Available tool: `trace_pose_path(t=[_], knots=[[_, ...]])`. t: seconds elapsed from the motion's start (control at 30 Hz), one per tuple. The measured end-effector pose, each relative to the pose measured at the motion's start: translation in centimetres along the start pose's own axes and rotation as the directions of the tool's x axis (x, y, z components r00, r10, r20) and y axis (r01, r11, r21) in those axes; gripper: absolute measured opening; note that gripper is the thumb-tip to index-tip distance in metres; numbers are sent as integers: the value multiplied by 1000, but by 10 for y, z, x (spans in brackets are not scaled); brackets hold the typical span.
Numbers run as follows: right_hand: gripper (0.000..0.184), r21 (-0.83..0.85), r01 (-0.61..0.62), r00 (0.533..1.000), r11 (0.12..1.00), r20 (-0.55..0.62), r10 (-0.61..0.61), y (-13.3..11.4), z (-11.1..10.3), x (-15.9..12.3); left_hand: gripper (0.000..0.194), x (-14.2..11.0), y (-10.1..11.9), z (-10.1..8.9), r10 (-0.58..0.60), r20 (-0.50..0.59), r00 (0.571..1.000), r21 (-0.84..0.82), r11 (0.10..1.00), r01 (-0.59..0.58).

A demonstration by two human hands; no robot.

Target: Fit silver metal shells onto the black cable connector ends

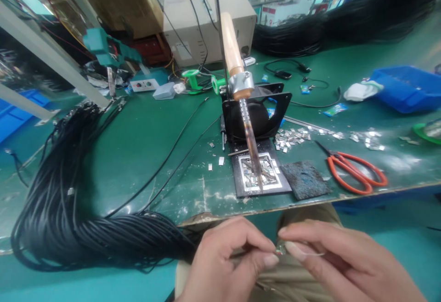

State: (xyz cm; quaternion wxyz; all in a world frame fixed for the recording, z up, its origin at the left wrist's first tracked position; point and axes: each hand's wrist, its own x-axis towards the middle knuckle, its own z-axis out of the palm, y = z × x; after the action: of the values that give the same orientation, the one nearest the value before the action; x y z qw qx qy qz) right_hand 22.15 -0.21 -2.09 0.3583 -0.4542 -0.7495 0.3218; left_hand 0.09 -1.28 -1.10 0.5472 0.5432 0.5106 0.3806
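Note:
My left hand (230, 263) and my right hand (347, 258) meet fingertip to fingertip over my lap, just below the table's front edge. Thumb and forefinger of the left are pinched together; a tiny reddish and shiny bit shows at their tips, too small to name. A thin pale wire (312, 251) sticks out between the pinched thumb and fingers of the right. Beside the left wrist, a thick bundle of black cables (103, 237) hangs over the table edge. Above the hands, a soldering iron (250, 132) with a wooden handle points down in its stand.
Under the iron's tip lies a framed tray (243, 185) of metal scraps. Near it are a dark sponge pad (305, 180), orange-handled scissors (356, 171) and scattered small metal pieces (292, 139). A black fan (253, 118), a blue bin (406, 88) and a beige box (210, 26) stand behind.

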Motion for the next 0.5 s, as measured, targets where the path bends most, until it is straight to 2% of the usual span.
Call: trace_pose_path(t=[0.1, 0.2, 0.27, 0.4, 0.5], knots=[[15, -22, 77, 992, 997, 105, -75, -3, -4, 7, 12, 0, -3, 0, 123, 21, 992, 85, 989, -124], [17, -36, 97, 975, 995, 203, -88, -4, -6, 12, 15, -2, -3, 0, 220, 47, 974, 145, 964, -225], [18, -48, 110, 965, 993, 246, -95, -3, -8, 13, 17, -3, -2, -1, 240, 64, 969, 172, 954, -247], [15, -106, 109, 966, 988, 245, -80, -3, -12, 14, 20, -3, -2, -1, 252, 81, 964, 188, 946, -263], [18, -100, 139, 941, 985, 322, -100, -5, -14, 18, 21, -2, -2, 0, 261, 92, 961, 194, 942, -274]])
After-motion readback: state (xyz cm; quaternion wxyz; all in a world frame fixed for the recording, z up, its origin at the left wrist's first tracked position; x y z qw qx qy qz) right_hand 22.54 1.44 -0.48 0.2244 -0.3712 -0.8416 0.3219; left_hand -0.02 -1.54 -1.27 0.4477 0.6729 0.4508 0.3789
